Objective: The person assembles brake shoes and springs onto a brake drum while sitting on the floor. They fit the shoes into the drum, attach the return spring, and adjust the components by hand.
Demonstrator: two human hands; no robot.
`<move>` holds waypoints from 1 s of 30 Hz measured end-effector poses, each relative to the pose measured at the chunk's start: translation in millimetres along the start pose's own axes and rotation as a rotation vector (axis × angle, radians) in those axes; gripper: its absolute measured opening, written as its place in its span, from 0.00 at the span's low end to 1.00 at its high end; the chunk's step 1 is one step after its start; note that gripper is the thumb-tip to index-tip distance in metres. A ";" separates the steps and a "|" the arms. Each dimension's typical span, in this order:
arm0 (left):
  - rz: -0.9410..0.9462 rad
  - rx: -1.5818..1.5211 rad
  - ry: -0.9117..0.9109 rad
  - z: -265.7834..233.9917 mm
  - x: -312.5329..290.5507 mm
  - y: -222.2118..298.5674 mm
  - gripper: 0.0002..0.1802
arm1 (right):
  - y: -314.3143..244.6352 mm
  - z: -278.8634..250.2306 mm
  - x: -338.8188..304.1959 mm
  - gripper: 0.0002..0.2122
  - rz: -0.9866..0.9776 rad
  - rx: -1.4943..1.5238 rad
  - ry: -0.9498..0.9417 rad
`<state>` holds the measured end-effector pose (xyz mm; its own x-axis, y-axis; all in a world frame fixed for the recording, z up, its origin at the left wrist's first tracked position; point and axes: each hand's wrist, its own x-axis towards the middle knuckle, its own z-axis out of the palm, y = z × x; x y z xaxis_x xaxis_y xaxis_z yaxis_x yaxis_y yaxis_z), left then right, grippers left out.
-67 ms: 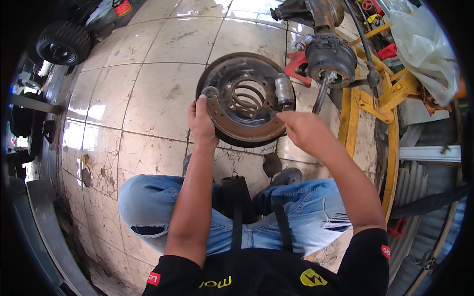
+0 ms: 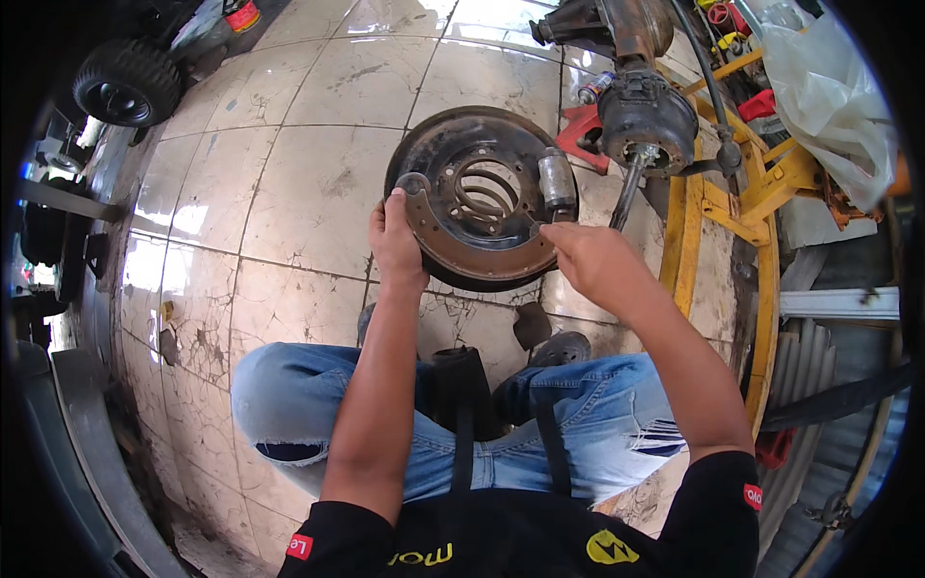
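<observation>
A round black brake backing plate point(image 2: 421, 146) lies in front of me, its large central hole showing a coil spring point(image 2: 464, 193) behind it. Along its near edge rests a curved, rusty-brown brake shoe point(image 2: 472, 258). My left hand point(image 2: 397, 246) is closed round the shoe's left end, thumb on top, other fingers hidden below. At the right end of the shoe, my right hand point(image 2: 595, 262) grips it with the fingers curled; part of that end is hidden. A silvery wheel cylinder point(image 2: 556, 179) sits on the plate's right side, just beyond my right hand.
To the right, a black axle housing with a hub point(image 2: 647, 120) rests by a red stand point(image 2: 581, 135). A yellow metal frame point(image 2: 686, 236) runs beside it, with plastic sheeting point(image 2: 824, 96) above. A wheel with a tyre point(image 2: 125, 85) is at the far left, over the tiled floor point(image 2: 318, 193).
</observation>
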<state>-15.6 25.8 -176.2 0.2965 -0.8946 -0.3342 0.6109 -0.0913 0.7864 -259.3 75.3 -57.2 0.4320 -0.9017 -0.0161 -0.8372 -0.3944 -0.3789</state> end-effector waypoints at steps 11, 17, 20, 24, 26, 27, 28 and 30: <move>-0.011 -0.007 0.027 3.5 -2.5 2.8 0.19 | -10.8 0.6 0.3 0.16 0.033 -0.066 -0.053; -0.035 0.030 0.051 4.9 -4.2 5.9 0.20 | -8.5 20.4 -3.8 0.18 0.055 -0.184 -0.038; -0.040 0.029 0.078 11.0 -11.1 8.6 0.21 | -10.5 19.6 -1.1 0.16 0.027 -0.194 0.007; -0.008 0.043 0.088 7.0 -11.5 8.3 0.22 | -9.4 17.4 5.3 0.13 -0.010 -0.134 0.072; 0.003 0.034 0.076 2.6 -9.8 6.0 0.22 | -11.3 17.0 7.1 0.11 -0.004 -0.125 0.070; 0.002 0.036 0.074 1.5 -9.7 4.8 0.22 | -12.1 16.8 8.1 0.11 -0.002 -0.121 0.069; 0.000 0.037 0.072 0.2 -9.6 3.8 0.22 | -11.8 18.4 8.7 0.10 -0.001 -0.123 0.075; 0.003 0.048 0.076 6.8 -14.1 2.2 0.21 | -8.1 20.4 8.4 0.09 0.006 -0.136 0.089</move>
<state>-23.4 35.2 -166.2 0.3543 -0.8593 -0.3689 0.5743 -0.1114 0.8110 -242.1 74.5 -73.1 0.4008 -0.9137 0.0666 -0.8799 -0.4042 -0.2499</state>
